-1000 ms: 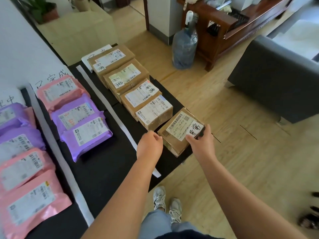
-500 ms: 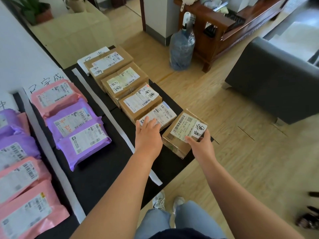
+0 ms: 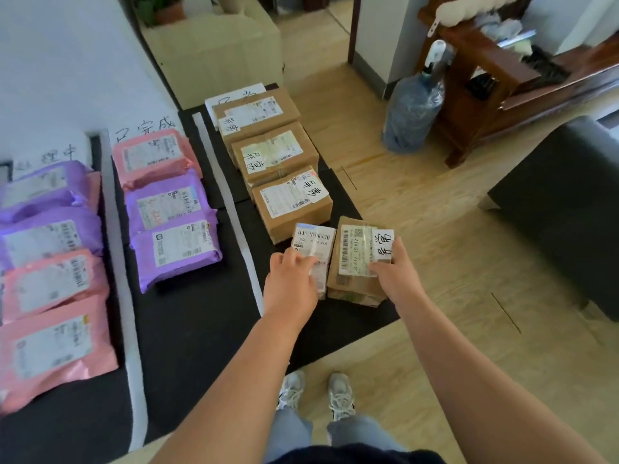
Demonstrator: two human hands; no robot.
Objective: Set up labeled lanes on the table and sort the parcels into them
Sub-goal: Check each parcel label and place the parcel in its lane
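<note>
"On the black table (image 3: 201, 329), what takes up the most room?"

"Its dark top does, running away from the person who stands at the near edge. Two white strips (image 3: 227, 195) run lengthwise and split it into three lanes. Off to the right, on the wooden floor, sit a grey sofa (image 3: 569, 212) and a large water jug (image 3: 413, 112)."

"What lies in each lane?"

"The left lane holds a column of purple and pink mailer bags (image 3: 50, 239), each with a white shipping label. The middle lane holds three more: a pink bag (image 3: 154, 155) farthest away, then two purple bags (image 3: 177, 249). Handwritten paper signs (image 3: 147, 128) lie at the far end of the lanes. The right lane holds brown cardboard boxes (image 3: 274, 152), three in a line, each with a handwritten sticker."

"Where are the hands?"

"Both reach to the near end of the right lane, where two more boxes sit side by side, touching. The right hand (image 3: 398, 279) grips the larger box (image 3: 351, 259), thumb on the top label, fingers wrapped down its right side. That box is at the table's near right corner; I cannot tell whether it rests flat or is raised a little. The left hand (image 3: 291, 289) holds the smaller box (image 3: 313, 237), which is mostly covered by a white barcode label. The fingers curl over its top, and the thumb is hidden."
</note>
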